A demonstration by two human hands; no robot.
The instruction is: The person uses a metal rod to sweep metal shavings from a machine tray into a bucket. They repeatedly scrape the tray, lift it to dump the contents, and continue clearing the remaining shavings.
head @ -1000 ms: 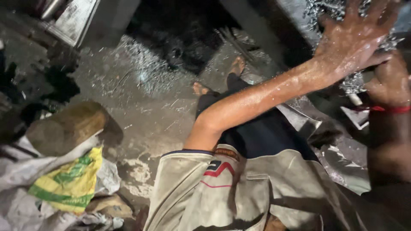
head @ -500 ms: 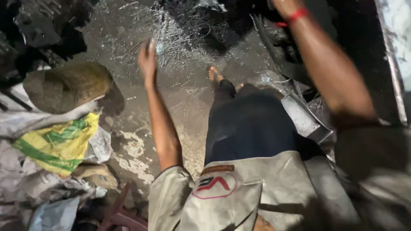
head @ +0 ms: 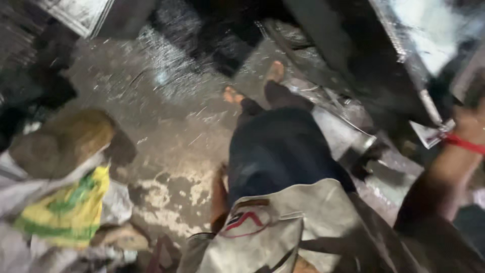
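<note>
I look down my own body at a beige shirt, dark trousers and my feet on a gritty floor. My left arm hangs close beside my left thigh. My left hand is low, blurred and foreshortened, and I see nothing in it. At the right edge my right hand is raised, with a red band on the wrist. It is next to a bent shiny metal strip; I cannot tell whether it touches the strip.
Metal shavings glitter on the concrete floor. A brown rounded block and a yellow-green sack lie among grey rags on the left. Metal sheets and dark machine parts fill the right and top.
My left arm, stretched out towards the floor half a second ago, has dropped beside my thigh. My right arm has come down from the top to the right edge. The view has shifted.
</note>
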